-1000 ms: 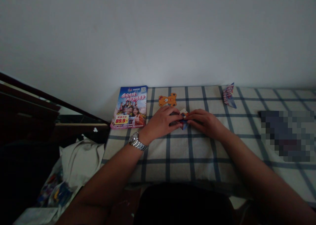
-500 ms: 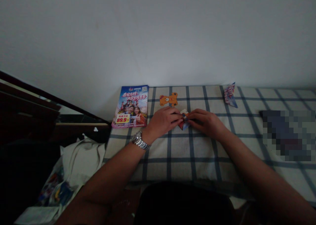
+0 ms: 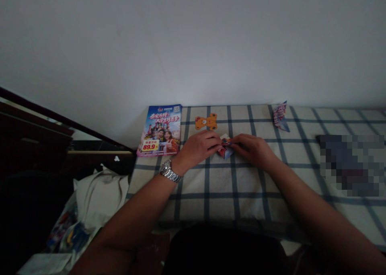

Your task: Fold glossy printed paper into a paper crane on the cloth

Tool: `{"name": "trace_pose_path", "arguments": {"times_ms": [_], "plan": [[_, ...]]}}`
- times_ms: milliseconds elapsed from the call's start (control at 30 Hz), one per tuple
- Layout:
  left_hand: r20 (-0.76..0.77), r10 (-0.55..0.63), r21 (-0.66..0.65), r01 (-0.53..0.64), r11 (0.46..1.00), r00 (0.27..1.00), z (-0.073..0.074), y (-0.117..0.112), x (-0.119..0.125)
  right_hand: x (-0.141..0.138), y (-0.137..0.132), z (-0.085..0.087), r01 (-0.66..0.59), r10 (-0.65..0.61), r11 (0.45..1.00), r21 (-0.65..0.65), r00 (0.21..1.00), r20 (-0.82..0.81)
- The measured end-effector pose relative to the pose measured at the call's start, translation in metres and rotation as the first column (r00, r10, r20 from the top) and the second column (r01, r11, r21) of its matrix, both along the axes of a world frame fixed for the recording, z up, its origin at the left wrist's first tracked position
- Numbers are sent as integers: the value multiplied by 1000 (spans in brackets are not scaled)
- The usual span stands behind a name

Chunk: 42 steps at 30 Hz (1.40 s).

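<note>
Between my hands is a small piece of folded printed paper (image 3: 225,152), coloured blue, red and white. My left hand (image 3: 200,146) pinches its left side, and a silver watch sits on that wrist. The paper's right side is gripped by the fingertips of my right hand (image 3: 253,149). Just beyond my left hand, a flat orange bear cutout (image 3: 206,122) lies on the checked cloth (image 3: 193,202). Another folded paper piece (image 3: 280,116), pink and blue, stands farther back to the right.
A stack of printed flyers (image 3: 160,130) lies at the left by the wall (image 3: 193,46). At the far right is a dark, pixelated object (image 3: 346,166). White bags (image 3: 101,194) sit lower left, beside the cloth-covered surface's edge.
The folded paper has turned and opened slightly, so more of its printed lower face shows. Both hands have shifted only a little and still hold it.
</note>
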<state>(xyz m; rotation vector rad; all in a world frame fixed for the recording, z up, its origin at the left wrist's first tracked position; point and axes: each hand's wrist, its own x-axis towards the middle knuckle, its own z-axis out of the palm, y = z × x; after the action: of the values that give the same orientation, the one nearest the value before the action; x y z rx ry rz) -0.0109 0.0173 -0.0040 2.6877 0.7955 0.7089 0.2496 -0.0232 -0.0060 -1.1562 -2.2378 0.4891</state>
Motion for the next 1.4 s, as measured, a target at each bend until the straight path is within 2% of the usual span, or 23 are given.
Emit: {"name": "trace_pose_path", "arguments": {"times_ms": [233, 433, 633, 800, 1033, 1400], "plan": [[21, -16, -46, 17, 999, 1000, 0, -1, -3, 1, -1, 0, -16, 16, 1000, 3, 1000, -19], [-13, 6, 3, -6, 1000, 1000, -1, 1, -2, 3, 2, -3, -56, 57, 998, 18, 998, -14], [-15, 20, -9, -20, 1000, 1000, -2, 1, -2, 3, 2, -1, -86, 86, 996, 35, 996, -9], [-35, 20, -38, -21, 999, 999, 1, 0, -3, 5, 2, 1, -77, 77, 997, 16, 997, 1], [-38, -61, -42, 59, 997, 997, 4, -1, -1, 3, 2, 1, -90, 90, 996, 7, 996, -11], [-32, -27, -35, 26, 999, 999, 2, -3, 2, 0, -2, 6, -37, 37, 999, -17, 999, 5]]}}
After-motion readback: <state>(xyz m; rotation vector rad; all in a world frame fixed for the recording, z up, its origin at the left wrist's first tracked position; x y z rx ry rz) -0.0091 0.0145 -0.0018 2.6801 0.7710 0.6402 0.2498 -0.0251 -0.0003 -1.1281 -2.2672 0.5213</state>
